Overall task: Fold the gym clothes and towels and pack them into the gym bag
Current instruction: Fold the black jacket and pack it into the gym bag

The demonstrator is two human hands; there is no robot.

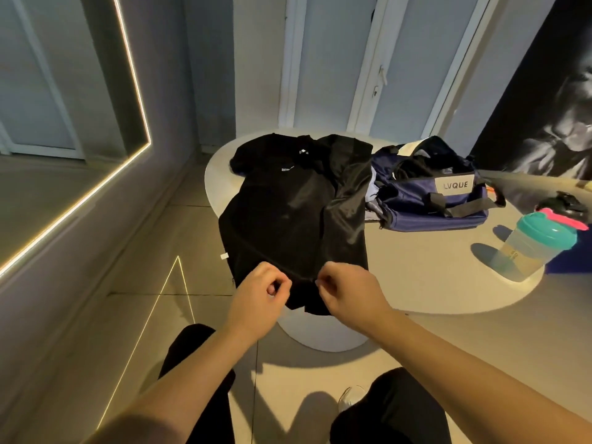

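Observation:
A black shirt (288,206) with a small white logo lies spread lengthwise on the white table (416,277), its right side folded in and its near hem hanging over the table's edge. My left hand (261,291) and my right hand (344,290) sit side by side at that hem, fingers curled and pinching the fabric's edge. A navy gym bag (429,193) with black straps and an "LVQUE" label lies unzipped to the right of the shirt, touching it.
A clear shaker bottle (531,245) with a teal lid stands at the table's right end. A dark object (567,205) lies behind it. The table's pedestal (320,331) rises between my knees. Tiled floor and a lit mirror fill the left.

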